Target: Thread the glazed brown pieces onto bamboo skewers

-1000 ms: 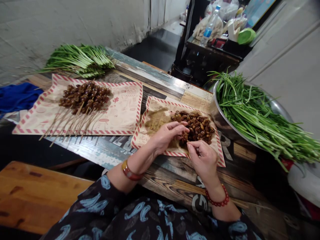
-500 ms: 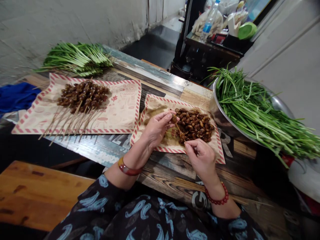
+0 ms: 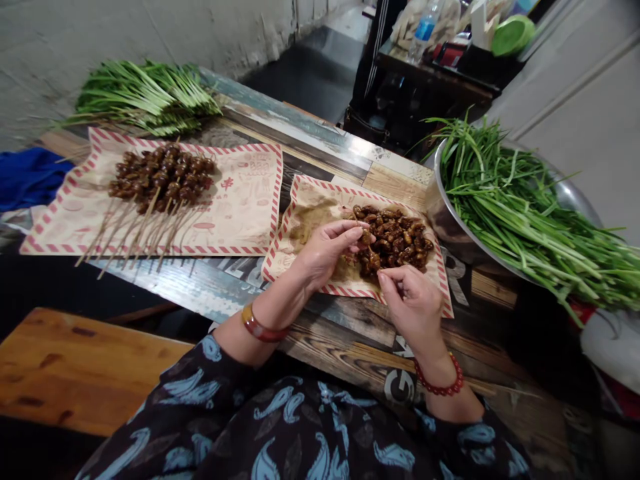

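My left hand (image 3: 327, 250) pinches a small brown piece (image 3: 366, 237) at the left edge of a pile of glossy brown pieces (image 3: 400, 240). That pile lies on a red-striped paper sheet (image 3: 313, 207). Just to the right, my right hand (image 3: 413, 303) is closed with thumb and forefinger around the end of a thin skewer, whose shaft is hard to make out against the pile. On a second striped sheet (image 3: 245, 223) at the left rests a heap of loaded skewers (image 3: 163, 173), their bare sticks pointing toward me.
A metal bowl (image 3: 457, 227) full of long green stalks (image 3: 525, 220) stands at the right. Another green bundle (image 3: 145, 97) lies at the back left, near a blue cloth (image 3: 30, 177). A wooden bench (image 3: 90, 373) is at the lower left. Behind is a side table with a bottle (image 3: 423, 37).
The whole view has shifted slightly. Both hands sit a little further right in the picture, still close together over the pile; the stick between them shows less clearly.
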`<state>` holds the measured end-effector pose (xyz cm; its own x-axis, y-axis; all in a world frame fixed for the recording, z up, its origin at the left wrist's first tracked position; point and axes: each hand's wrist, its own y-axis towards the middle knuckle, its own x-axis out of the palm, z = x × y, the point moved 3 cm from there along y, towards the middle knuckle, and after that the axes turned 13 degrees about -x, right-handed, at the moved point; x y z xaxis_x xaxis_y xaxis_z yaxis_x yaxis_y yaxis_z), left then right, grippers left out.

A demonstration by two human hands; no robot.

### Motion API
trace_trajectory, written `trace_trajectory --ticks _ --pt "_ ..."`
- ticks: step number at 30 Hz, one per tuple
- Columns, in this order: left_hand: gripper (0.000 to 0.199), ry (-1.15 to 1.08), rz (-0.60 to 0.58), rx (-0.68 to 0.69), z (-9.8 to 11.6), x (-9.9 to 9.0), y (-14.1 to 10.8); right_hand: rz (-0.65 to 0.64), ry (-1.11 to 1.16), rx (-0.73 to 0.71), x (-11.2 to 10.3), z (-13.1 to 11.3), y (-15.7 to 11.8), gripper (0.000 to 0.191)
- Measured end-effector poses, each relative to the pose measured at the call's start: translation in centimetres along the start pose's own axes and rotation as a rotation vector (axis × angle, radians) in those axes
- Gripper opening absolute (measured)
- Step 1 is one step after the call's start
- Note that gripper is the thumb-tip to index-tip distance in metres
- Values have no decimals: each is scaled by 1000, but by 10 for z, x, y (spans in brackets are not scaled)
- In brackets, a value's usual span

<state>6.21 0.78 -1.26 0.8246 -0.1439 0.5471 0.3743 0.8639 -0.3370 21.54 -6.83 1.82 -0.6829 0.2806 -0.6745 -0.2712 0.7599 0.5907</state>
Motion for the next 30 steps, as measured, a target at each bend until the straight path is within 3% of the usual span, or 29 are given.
trace_trajectory --ticks 4,8,13,19,26,30 --pt "37 141 41 104 5 -2 0 70 -51 87 -12 10 -1 15" --pt "18 538 106 254 10 -3 -1 152 -74 150 -21 19 -2 15" --pt "14 1062 -12 425 5 2 1 174 -76 158 -23 20 -1 18" --pt "24 1388 -155 539 -9 14 2 152 -87 99 -23 15 3 15" --pt "21 1575 -170 586 -14 22 -3 132 -69 90 -20 13 5 17" --pt "13 1375 -146 537 -11 20 -1 134 -70 91 -20 14 4 16"
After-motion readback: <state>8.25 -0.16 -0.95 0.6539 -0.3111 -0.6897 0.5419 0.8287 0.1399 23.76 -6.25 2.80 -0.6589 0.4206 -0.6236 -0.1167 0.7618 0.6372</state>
